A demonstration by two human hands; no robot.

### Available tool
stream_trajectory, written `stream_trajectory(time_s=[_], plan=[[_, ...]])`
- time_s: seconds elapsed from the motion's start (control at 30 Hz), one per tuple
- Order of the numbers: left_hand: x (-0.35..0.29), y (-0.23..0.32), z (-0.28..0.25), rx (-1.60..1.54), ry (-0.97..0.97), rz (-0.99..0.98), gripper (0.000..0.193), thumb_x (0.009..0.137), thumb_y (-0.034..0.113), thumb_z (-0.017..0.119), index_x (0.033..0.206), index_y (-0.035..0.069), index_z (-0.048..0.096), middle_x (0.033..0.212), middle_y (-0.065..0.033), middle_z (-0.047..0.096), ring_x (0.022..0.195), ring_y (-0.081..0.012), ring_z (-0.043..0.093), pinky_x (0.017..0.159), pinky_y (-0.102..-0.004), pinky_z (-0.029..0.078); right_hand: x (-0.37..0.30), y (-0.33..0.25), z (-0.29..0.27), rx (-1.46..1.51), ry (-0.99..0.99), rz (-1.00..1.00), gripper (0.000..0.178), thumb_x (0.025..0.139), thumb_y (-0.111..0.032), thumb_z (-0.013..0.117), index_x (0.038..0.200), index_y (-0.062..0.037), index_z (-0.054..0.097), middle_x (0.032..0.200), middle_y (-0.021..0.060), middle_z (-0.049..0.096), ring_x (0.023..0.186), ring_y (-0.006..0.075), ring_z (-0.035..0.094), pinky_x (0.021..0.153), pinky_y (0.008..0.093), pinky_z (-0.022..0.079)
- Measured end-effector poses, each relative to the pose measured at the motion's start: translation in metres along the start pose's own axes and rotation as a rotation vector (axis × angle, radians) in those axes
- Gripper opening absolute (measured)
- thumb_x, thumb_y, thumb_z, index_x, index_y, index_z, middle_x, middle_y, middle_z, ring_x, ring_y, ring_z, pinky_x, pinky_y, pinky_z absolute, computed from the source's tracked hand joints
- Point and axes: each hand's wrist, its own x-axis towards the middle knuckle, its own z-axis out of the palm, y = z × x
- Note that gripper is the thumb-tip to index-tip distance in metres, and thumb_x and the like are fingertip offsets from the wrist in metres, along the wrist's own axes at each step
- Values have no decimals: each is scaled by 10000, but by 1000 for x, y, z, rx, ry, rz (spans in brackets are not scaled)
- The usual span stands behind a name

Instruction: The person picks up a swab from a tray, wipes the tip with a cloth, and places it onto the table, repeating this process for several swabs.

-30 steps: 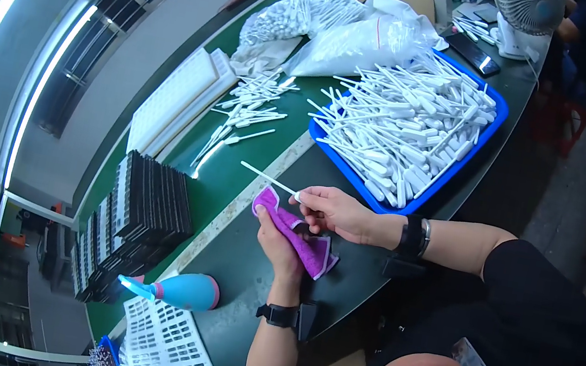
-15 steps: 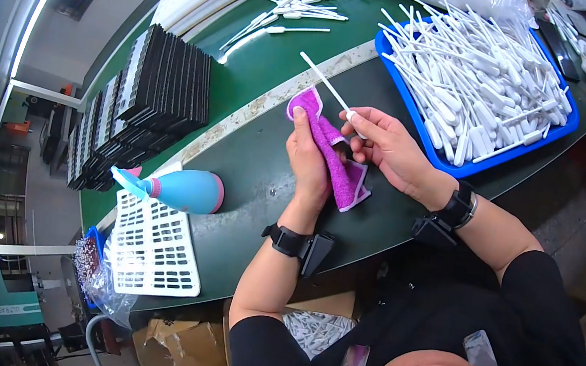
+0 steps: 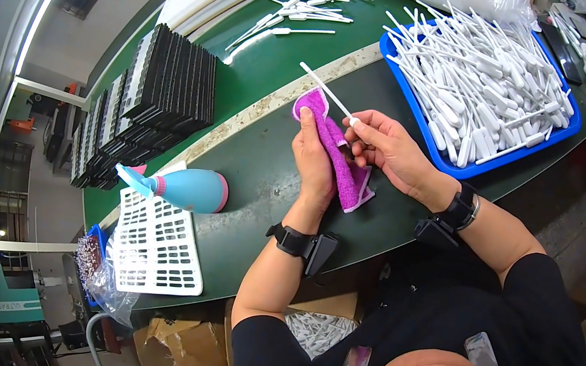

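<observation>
My left hand (image 3: 313, 157) is closed round a folded purple cloth (image 3: 347, 175) with pale edging, its thumb pressing the upper part. Just to the right, my right hand (image 3: 390, 151) pinches a thin white plastic stick (image 3: 325, 88) between thumb and fingers. The stick's free end points up and left, passing over the top of the cloth; its other end is hidden in my fingers. Beyond my right hand stands a blue tray (image 3: 444, 159) heaped with similar white plastic sticks (image 3: 482, 91), each with a thin stem and a thicker end.
At the left, a light-blue spray bottle (image 3: 191, 189) lies on a white slotted plastic sheet (image 3: 159, 253). Stacked black trays (image 3: 174, 80) stand behind it. Loose white sticks (image 3: 308, 9) lie on the green tabletop farther back. An open cardboard box (image 3: 196, 354) sits below the table's near edge.
The view has shifted slightly. The stick has moved a little deeper toward the cloth and my right fingers; both hands keep their holds.
</observation>
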Motion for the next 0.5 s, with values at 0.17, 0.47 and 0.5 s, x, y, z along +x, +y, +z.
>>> stream_trajectory(time_s=[0.17, 0.47, 0.5], plan=[[0, 2, 3, 26, 3, 9, 520, 979, 498, 362, 719, 77, 522, 572, -12, 523, 463, -97, 500, 410, -233, 406, 1, -3, -1, -46, -33, -2, 168, 960, -211, 525, 1049, -70, 543, 880, 7, 584, 680, 51, 532, 597, 194, 445], [-5, 7, 8, 82, 92, 42, 566, 989, 489, 327, 686, 60, 538, 554, -34, 525, 455, -128, 497, 424, -270, 402, -36, -33, 12, -72, -140, -108, 190, 968, -225, 496, 1051, -57, 532, 855, 44, 605, 716, 99, 579, 623, 230, 466], [-9, 11, 20, 61, 74, 20, 575, 990, 488, 322, 682, 49, 530, 541, -47, 518, 442, -145, 496, 420, -275, 406, -59, -58, 14, -2, -120, -24, 214, 975, -239, 472, 1062, -52, 531, 874, 60, 611, 734, 113, 589, 630, 241, 473]])
